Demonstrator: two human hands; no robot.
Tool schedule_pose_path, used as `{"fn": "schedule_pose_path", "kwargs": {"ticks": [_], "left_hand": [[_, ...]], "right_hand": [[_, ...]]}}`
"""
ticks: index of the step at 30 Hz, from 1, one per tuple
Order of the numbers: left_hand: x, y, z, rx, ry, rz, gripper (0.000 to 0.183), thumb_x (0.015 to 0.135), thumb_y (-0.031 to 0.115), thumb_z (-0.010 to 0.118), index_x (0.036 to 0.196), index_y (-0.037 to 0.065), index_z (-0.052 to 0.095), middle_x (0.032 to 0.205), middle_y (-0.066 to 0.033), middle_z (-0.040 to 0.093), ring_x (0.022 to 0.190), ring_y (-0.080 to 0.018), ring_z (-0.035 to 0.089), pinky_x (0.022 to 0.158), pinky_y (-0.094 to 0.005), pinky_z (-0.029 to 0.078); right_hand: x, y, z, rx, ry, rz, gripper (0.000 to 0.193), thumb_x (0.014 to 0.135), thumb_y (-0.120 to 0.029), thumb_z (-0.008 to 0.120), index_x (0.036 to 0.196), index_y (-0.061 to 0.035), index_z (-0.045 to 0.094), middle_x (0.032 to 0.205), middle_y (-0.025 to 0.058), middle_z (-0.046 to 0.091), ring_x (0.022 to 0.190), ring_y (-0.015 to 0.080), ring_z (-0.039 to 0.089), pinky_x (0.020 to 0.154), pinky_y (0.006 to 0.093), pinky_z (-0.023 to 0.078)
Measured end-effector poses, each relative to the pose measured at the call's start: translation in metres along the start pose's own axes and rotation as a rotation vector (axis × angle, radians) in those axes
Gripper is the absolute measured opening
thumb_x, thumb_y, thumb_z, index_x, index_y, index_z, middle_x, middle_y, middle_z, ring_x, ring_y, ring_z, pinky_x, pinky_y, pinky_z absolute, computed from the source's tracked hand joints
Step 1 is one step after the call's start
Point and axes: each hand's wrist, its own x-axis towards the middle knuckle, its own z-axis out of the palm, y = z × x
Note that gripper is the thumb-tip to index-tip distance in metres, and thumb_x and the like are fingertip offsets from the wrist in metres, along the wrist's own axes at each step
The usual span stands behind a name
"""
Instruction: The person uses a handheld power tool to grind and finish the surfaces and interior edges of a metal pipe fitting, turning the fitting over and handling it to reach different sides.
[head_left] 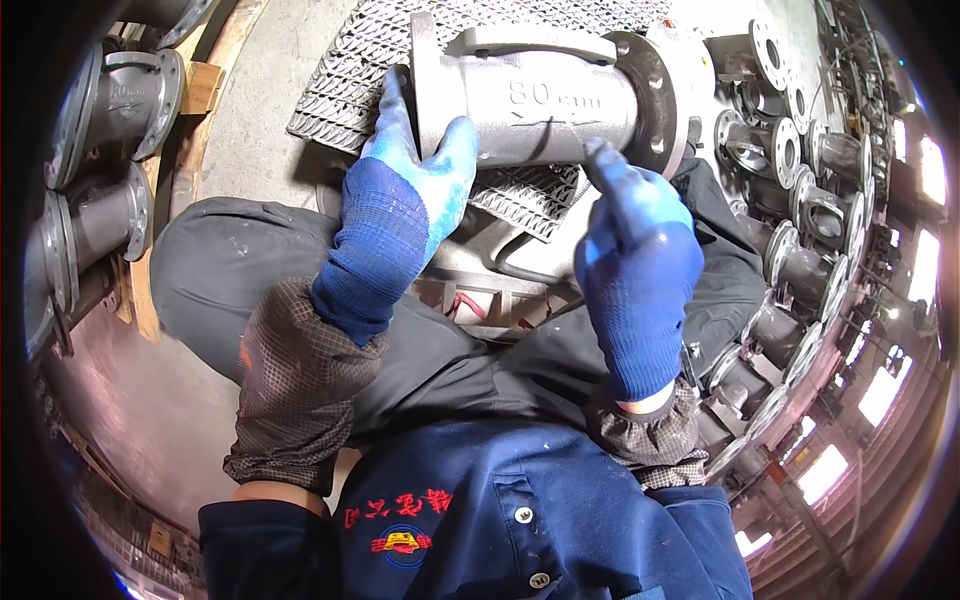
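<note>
A grey cast-metal flanged pipe fitting [545, 120] lies on its side in front of me, with raised lettering on its body and a raised rib along its top. My left hand [415, 175], in a blue coated glove, grips its left flange [427, 90], thumb on the body side and fingers on the outer face. At the lower right of the body is my right hand [637, 225], also gloved. Its index finger points at the casting, close to or touching the surface. The other fingers are curled, and whatever they hold is hidden. The right flange [650, 105] shows bolt holes.
Under the fitting lies a metal mesh grating [355, 75]. Similar flanged castings [800, 200] stand in rows at the right. More castings [118, 100] rest at the left beside wooden timbers [203, 88]. My legs [260, 235] are spread either side of the work.
</note>
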Motion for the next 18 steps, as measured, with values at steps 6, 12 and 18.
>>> {"fn": "schedule_pose_path", "kwargs": {"ticks": [6, 12, 18], "left_hand": [[-0.001, 0.007, -0.002, -0.019, 0.012, -0.022, 0.077, 0.086, 0.032, 0.062, 0.143, 0.0, 0.021, 0.11, -0.0222, 0.061, 0.097, -0.027, 0.063, 0.087, -0.0337, 0.049], [0.003, 0.0, -0.001, -0.085, 0.013, 0.052, 0.077, 0.087, 0.026, 0.061, 0.142, -0.004, 0.018, 0.112, -0.0225, 0.061, 0.101, -0.0275, 0.062, 0.089, -0.033, 0.048], [-0.002, 0.012, 0.0, -0.2, 0.036, 0.05, 0.068, 0.088, 0.018, 0.056, 0.142, -0.003, 0.02, 0.116, -0.021, 0.059, 0.103, -0.0249, 0.059, 0.092, -0.0324, 0.045]], "right_hand": [[-0.003, 0.027, 0.004, 0.157, 0.272, -0.15, 0.054, 0.068, 0.008, 0.056, 0.119, -0.0085, 0.06, 0.087, 0.014, 0.062, 0.072, 0.0277, 0.06, 0.069, 0.0347, 0.049], [0.001, 0.047, 0.007, 0.484, 0.31, -0.067, 0.048, 0.075, 0.013, 0.052, 0.119, -0.0048, 0.06, 0.101, 0.0126, 0.065, 0.087, 0.019, 0.063, 0.078, 0.0266, 0.05], [0.009, 0.076, -0.008, 0.645, 0.431, 0.026, 0.035, 0.09, 0.001, 0.051, 0.125, 0.0037, 0.051, 0.109, 0.0127, 0.061, 0.096, 0.0153, 0.061, 0.075, 0.0245, 0.051]]}}
